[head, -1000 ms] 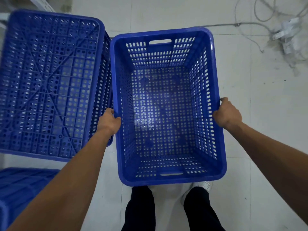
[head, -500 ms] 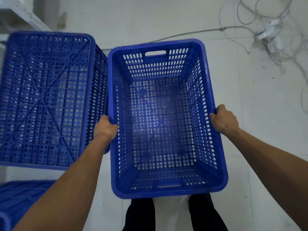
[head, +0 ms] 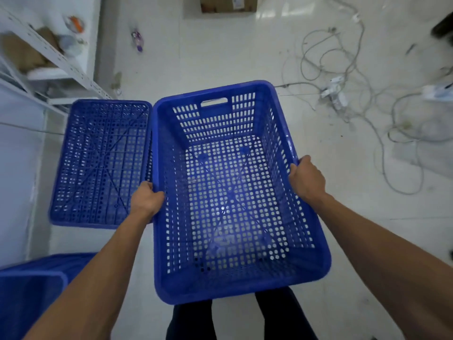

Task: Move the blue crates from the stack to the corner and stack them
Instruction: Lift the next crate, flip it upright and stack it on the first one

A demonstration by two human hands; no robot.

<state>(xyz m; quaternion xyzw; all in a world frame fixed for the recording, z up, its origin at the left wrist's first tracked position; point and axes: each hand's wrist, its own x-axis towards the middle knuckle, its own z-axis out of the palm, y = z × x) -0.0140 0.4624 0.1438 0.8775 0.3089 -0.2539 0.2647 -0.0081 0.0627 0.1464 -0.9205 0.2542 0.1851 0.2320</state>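
I carry an open-topped blue crate [head: 230, 285] with perforated walls, held level above the white floor in front of my legs. My left hand [head: 146, 200] grips its left long rim and my right hand [head: 307, 179] grips its right long rim. An upside-down blue crate [head: 100, 163] stands just to the left, its ribbed bottom facing up, close beside the carried one. A further blue crate [head: 31, 290] shows at the bottom left corner, partly cut off by the frame.
White metal shelving [head: 56, 60] with boxes stands at the far left. Tangled grey cables and a power strip [head: 335, 92] lie on the floor to the right. A cardboard box [head: 228, 3] sits far ahead, a small bottle [head: 138, 41] near the wall.
The view has lifted and swung forward, so the upside-down crate appears smaller and further left. The carried crate sits lower in view, still gripped by both hands.
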